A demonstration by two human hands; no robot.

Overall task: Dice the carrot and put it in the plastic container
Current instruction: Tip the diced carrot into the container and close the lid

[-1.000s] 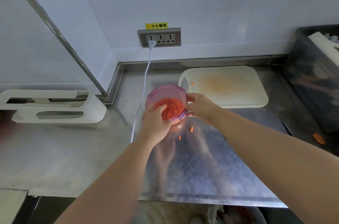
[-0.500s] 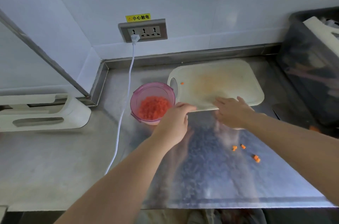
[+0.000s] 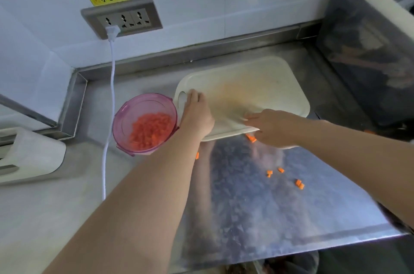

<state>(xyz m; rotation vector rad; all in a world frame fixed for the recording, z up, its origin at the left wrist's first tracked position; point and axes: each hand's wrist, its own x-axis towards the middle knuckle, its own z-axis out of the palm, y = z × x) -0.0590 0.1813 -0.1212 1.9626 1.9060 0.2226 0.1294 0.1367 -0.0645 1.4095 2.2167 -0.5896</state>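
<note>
Resting left hand (image 3: 197, 114): fingers straight, together, on cutting board (image 3: 257, 85), left end
Right hand (image 3: 273, 127): board's near edge, fingers' hold unclear
Plastic container (image 3: 127, 114): left of board, holding diced carrot (image 3: 150, 130)
Loose carrot bits (image 3: 269, 173): counter (image 3: 257, 206)

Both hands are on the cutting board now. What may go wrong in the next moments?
1. The left hand and right hand lie on the cutting board, close beside the plastic container. A shift of the board may knock it and spill the diced carrot.
2. Loose carrot pieces lie on the counter toward its front edge. An arm may sweep them off.
</note>
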